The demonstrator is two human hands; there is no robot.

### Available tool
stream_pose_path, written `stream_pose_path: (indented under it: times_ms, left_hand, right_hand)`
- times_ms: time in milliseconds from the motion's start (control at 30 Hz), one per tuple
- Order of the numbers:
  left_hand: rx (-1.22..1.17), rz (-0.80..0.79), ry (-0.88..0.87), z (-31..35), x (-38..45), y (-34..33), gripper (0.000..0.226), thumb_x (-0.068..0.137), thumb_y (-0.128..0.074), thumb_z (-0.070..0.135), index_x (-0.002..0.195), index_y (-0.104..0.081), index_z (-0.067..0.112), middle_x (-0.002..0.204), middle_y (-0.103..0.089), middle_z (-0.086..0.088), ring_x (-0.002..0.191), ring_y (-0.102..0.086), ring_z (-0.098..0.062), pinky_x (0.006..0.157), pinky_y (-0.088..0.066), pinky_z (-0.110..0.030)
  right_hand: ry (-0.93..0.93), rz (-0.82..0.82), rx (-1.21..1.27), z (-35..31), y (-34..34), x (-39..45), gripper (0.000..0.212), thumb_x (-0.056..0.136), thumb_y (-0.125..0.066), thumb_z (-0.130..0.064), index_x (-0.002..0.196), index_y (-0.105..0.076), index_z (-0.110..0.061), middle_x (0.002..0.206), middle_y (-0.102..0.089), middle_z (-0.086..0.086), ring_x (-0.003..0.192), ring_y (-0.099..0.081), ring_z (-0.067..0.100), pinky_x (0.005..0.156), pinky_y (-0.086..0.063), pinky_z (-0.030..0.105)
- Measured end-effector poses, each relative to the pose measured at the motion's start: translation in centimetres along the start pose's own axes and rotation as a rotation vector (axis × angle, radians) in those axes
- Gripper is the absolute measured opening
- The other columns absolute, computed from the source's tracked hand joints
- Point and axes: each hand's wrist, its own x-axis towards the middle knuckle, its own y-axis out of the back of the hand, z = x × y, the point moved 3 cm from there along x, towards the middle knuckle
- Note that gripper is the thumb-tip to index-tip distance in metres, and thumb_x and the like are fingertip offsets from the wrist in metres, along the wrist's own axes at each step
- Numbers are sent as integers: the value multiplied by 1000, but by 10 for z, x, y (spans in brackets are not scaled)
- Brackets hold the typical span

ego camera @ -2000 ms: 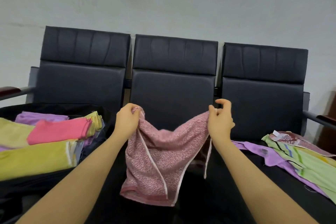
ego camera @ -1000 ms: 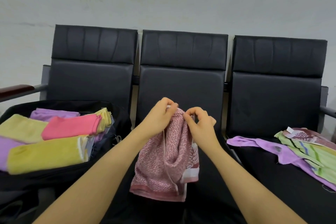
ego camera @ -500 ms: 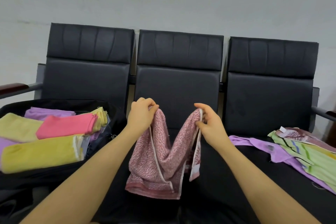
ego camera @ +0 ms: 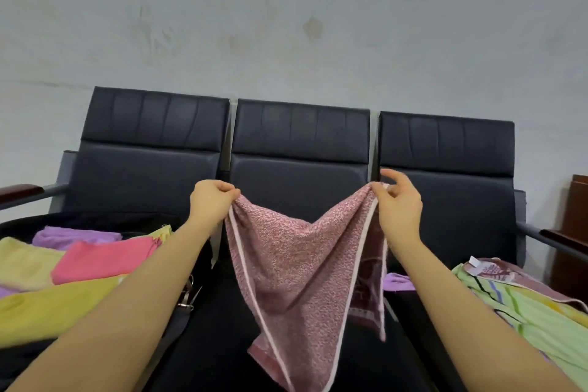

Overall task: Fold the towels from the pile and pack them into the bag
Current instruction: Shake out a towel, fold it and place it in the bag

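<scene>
A pink speckled towel (ego camera: pixel 296 267) with pale edging hangs folded over the middle seat, sagging in a V between my hands. My left hand (ego camera: pixel 211 202) pinches its upper left corner. At the upper right corner my right hand (ego camera: pixel 397 204) pinches the cloth with thumb and fingers, the index finger raised. A black bag (ego camera: pixel 95 219) lies open on the left seat, holding folded towels: purple (ego camera: pixel 76 237), pink (ego camera: pixel 105 259) and yellow (ego camera: pixel 54 309). The unfolded pile (ego camera: pixel 521 299) of green striped, purple and patterned towels lies on the right seat.
Three joined black chairs (ego camera: pixel 299 143) stand against a grey wall. A wooden-topped armrest (ego camera: pixel 20 192) sticks out at the far left and another (ego camera: pixel 563 240) at the right. A brown wooden cabinet (ego camera: pixel 576 226) stands at the right edge. A metal bag clasp (ego camera: pixel 187 296) hangs by the left seat.
My hands came together a second ago, bringing the towel's corners to meet, and have since spread apart and risen. The folded towel now stretches wider between them.
</scene>
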Motion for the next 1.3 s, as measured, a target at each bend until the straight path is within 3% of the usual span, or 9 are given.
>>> stream_pose_path:
  times_ms: [167,333,500,633,700,900,1033,1167,1300]
  left_hand:
    - [171,-28,-83,10,-4,5,16,90,-60,8,88,-73,-1,99,-71,-12,99,-62,-23,81,-40,-24]
    - [255,-1,-53,-9,-16,5,18,97,-51,21,93,-65,10,107,-66,-7,101,-57,-27,77,-39,-30]
    - [199,58,28,-26,-27,9,19,95,-52,15,97,-67,4,106,-66,-10,104,-58,-31,81,-39,-32]
    - [-412,58,284,-27,-29,10,20,89,-59,-3,108,-66,-8,107,-63,-16,95,-59,-23,84,-46,-31]
    - [-607,54,366,-21,-25,12,26,86,-59,-11,112,-64,-8,106,-62,-18,95,-60,-27,86,-49,-33]
    - [-365,211,214,4,-4,29,26,84,-62,-3,105,-69,9,104,-66,-8,92,-61,-22,86,-50,-32]
    - [-409,238,203,21,5,33,26,85,-56,-8,101,-69,7,103,-66,-13,88,-62,-24,76,-51,-30]
    - [-634,152,281,39,5,31,33,83,-52,-19,109,-66,-5,101,-66,-19,78,-61,-22,67,-50,-23]
    - [-219,15,90,41,3,32,41,83,-56,-13,123,-59,-5,124,-59,-20,112,-57,-30,98,-45,-33]
  right_hand:
    - [-237,-2,166,-4,14,14,16,90,-63,-11,106,-65,-9,99,-66,13,91,-64,28,80,-52,36]
    - [-233,-257,0,6,18,-3,51,84,-59,7,131,-52,-9,108,-63,13,94,-63,26,87,-53,47]
    - [-54,-170,-304,13,27,-15,21,91,-53,-4,101,-69,-14,104,-64,8,96,-59,20,78,-45,24]
    - [-180,-92,-181,17,26,-17,20,92,-53,-6,85,-67,-19,80,-66,-1,84,-64,21,79,-54,41]
    - [-184,-2,-135,10,26,-13,15,92,-54,-7,92,-67,-14,81,-63,-1,83,-61,20,74,-49,34]
    - [-420,192,252,-5,27,19,6,92,-59,-10,93,-62,-15,101,-63,9,89,-61,24,84,-52,41]
    - [-427,62,419,-25,31,28,24,90,-60,1,113,-64,-4,97,-64,7,91,-62,21,80,-51,29]
    - [-311,-25,256,-29,34,30,38,88,-60,4,125,-59,-4,114,-62,10,104,-61,25,95,-50,38]
    - [-147,48,-41,-30,39,25,24,91,-57,-3,114,-66,-3,101,-64,5,93,-59,17,83,-48,29]
